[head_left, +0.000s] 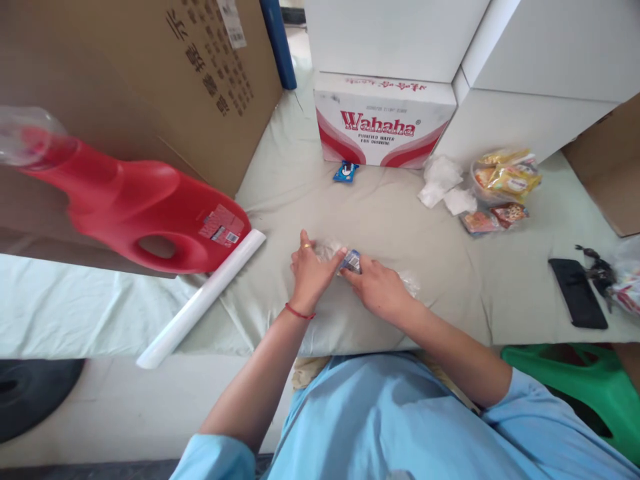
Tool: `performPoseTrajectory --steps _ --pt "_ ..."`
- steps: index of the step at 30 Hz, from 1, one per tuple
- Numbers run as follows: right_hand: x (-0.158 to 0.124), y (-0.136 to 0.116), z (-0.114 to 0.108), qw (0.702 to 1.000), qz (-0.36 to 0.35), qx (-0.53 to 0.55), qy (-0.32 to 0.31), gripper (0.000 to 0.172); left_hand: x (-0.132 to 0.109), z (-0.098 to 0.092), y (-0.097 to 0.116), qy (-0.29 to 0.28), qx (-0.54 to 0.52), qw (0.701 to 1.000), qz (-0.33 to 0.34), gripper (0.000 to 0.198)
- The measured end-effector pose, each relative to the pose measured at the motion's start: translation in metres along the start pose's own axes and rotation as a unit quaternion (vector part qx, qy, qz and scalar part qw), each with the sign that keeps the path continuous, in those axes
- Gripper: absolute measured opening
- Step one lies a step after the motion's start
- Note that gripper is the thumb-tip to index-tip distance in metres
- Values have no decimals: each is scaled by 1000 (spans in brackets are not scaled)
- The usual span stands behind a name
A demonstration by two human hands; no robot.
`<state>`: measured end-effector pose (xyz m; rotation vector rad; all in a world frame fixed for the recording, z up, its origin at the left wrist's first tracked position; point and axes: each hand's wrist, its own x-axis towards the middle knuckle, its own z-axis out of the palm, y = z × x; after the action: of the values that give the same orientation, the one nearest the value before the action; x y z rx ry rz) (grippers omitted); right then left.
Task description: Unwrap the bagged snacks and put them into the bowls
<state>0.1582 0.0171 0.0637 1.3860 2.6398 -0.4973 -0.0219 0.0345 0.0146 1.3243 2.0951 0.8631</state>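
Observation:
Both hands meet at the middle of a pale cloth-covered surface (390, 220). My left hand (311, 270), with a ring and a red wrist string, pinches a clear plastic bag (330, 251). My right hand (379, 288) grips a small blue-and-white packet (352, 261) that sits at or in the bag's mouth; more clear plastic (410, 283) shows behind that hand. Whether the packet is inside the bag cannot be told.
A red detergent jug (150, 217) lies at left beside a white roll (200, 300) and a big cardboard box (150, 73). A Wahaha carton (383, 120), a blue packet (346, 171), tissues (443, 181), snack bags (505, 183), a black phone (577, 292) and a green stool (580, 387) surround the area.

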Motion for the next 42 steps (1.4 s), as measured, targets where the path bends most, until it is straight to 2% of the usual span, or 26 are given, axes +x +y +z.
performPoseTrajectory --steps 2,4,6,8,9,12,14,17,20,23,24,26,28,30,32,35,37,39,42 --pt "-1 2 3 1000 -5 -3 7 49 7 1 2 -37 -1 999 -8 117" --pt "-3 4 4 1000 -8 -1 10 50 12 -1 -1 -83 -13 996 -15 109" --pt "-6 4 3 1000 -11 3 7 51 15 -6 -7 -116 -29 993 -14 78" --pt "-7 4 0 1000 -11 7 2 51 13 -10 -13 -128 -41 991 -10 42" --pt "-8 3 -2 1000 -10 12 -2 51 10 -12 -15 -127 -47 991 -8 30" --pt "-8 3 -3 999 -11 36 -6 51 -5 -15 -7 -89 -93 992 8 18" --pt "-7 5 2 998 -23 54 2 50 -20 -13 6 -80 -146 986 24 18" --pt "-10 13 15 995 -61 77 32 44 -39 -4 28 -135 -171 975 51 20" --pt "-21 27 27 982 -109 132 81 36 -53 5 38 -163 -114 973 120 28" --pt "-37 45 29 951 -170 235 108 29 -63 11 35 -154 -15 963 220 37" --pt "-42 51 29 942 -164 267 120 29 -67 12 33 -145 26 958 246 39" --pt "-46 62 30 940 -74 282 179 30 -75 16 29 -120 115 945 281 45" --pt "-46 72 37 937 63 226 259 34 -83 20 26 -101 188 928 305 50" --pt "-42 79 48 933 138 159 292 40 -88 23 24 -88 235 913 321 52" --pt "-42 84 58 942 130 140 277 34 -91 25 22 -77 259 905 330 52" --pt "-50 86 59 947 67 197 245 12 -90 24 19 -70 275 898 336 51" --pt "-57 84 48 933 45 279 223 10 -89 23 18 -68 282 894 341 50" --pt "-56 78 32 907 61 370 192 13 -89 23 17 -62 287 891 348 49" --pt "-34 64 8 881 89 427 183 14 -92 28 16 -43 280 888 363 42"
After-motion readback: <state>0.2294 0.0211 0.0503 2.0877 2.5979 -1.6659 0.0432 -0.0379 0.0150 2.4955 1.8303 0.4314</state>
